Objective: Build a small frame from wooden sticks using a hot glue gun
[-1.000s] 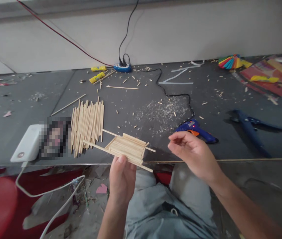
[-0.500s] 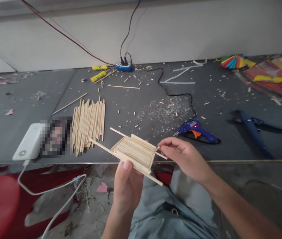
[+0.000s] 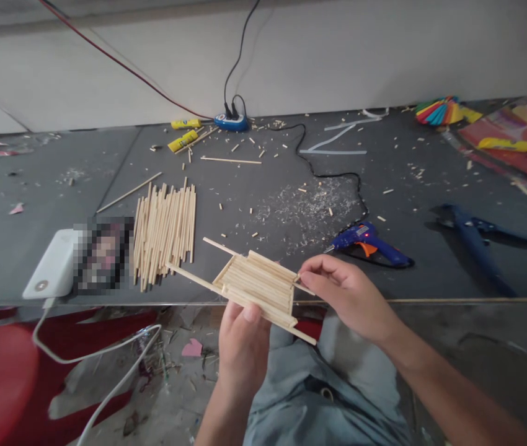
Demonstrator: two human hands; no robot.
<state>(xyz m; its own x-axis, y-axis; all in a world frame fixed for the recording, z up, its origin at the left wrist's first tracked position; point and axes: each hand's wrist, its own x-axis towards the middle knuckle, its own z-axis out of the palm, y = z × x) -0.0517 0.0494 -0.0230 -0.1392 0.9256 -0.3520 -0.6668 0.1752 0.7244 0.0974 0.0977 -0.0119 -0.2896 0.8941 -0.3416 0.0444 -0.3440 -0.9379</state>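
My left hand point(image 3: 243, 337) grips a small panel of wooden sticks point(image 3: 258, 279) from below, its thumb on the near edge. The sticks lie side by side, and two longer ones stick out past the panel's ends. My right hand point(image 3: 345, 291) is closed in a pinch at the panel's right corner, on a wooden stick whose far end is hidden by the fingers. Just beyond that hand, a blue hot glue gun point(image 3: 368, 241) with an orange trigger and a lit red light lies on the table. To the left is a pile of loose wooden sticks point(image 3: 165, 229).
Blue cutters point(image 3: 472, 241) lie on the dark table point(image 3: 226, 186) at right. A white power bank point(image 3: 54, 263) and a blurred-out object point(image 3: 104, 255) are at left. Behind are a blue power strip point(image 3: 230, 122), yellow glue sticks point(image 3: 183, 140), a black cord and stick scraps.
The stick panel has shifted slightly right and turned a little, together with my left hand. My right hand stays pinched at its corner, almost unmoved.
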